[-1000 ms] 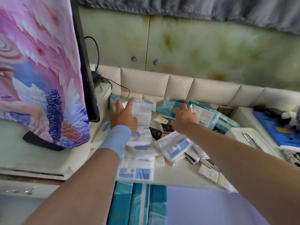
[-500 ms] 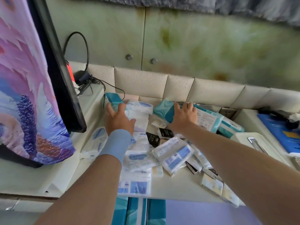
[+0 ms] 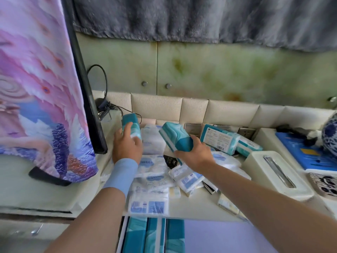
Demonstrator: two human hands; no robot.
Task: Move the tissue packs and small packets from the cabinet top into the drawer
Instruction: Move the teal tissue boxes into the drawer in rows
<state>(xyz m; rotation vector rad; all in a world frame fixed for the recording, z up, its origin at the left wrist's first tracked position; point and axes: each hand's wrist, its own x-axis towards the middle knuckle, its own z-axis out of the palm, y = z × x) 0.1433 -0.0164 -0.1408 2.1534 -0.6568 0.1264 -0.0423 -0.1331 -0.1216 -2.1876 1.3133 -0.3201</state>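
Note:
My left hand (image 3: 126,145) grips a teal tissue pack (image 3: 131,123) at the back left of the cabinet top (image 3: 193,209). A second teal tissue pack (image 3: 176,136) is tilted up off the pile, held by my right hand (image 3: 196,154). White and blue tissue packs (image 3: 149,201) and small packets (image 3: 175,191) lie heaped between my arms. Two more teal packs (image 3: 220,138) lie at the back right. Below the front edge the open drawer (image 3: 218,236) holds three teal packs (image 3: 155,236) on its left side.
A screen draped in pink and purple cloth (image 3: 36,88) stands on the left, with cables (image 3: 104,106) behind it. On the right are a cream tissue box (image 3: 277,176), a blue box (image 3: 308,156) and a blue-white vase (image 3: 330,134). A padded backrest (image 3: 200,108) closes off the rear.
Both hands have closed on teal tissue packs that they were only reaching for before. The right hand has lifted its pack up off the pile.

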